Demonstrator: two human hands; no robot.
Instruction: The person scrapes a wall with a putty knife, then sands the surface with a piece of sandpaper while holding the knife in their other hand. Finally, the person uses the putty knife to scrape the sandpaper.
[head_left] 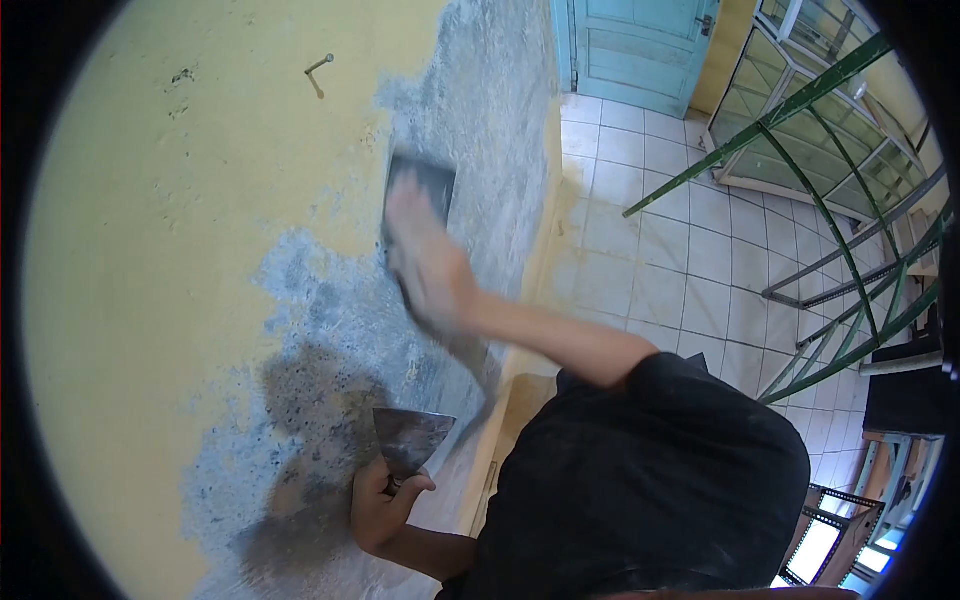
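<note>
My right hand, blurred by motion, is pressed to a dark, flat rectangular blade that lies against the wall. Its fingers stretch along the blade, and its grip is partly hidden. Lower in view, my left hand is closed around the handle of a putty knife, whose wide, smeared metal blade points up the picture, close to the wall. Around both hands the wall has a rough grey-blue patch bordered by yellow paint. Shadows of my arms fall across this patch.
A nail sticks out of the yellow wall. White floor tiles run alongside, up to a blue door. Green metal bars slant across the right side before a glass-panelled cabinet. Metal frames stand at lower right.
</note>
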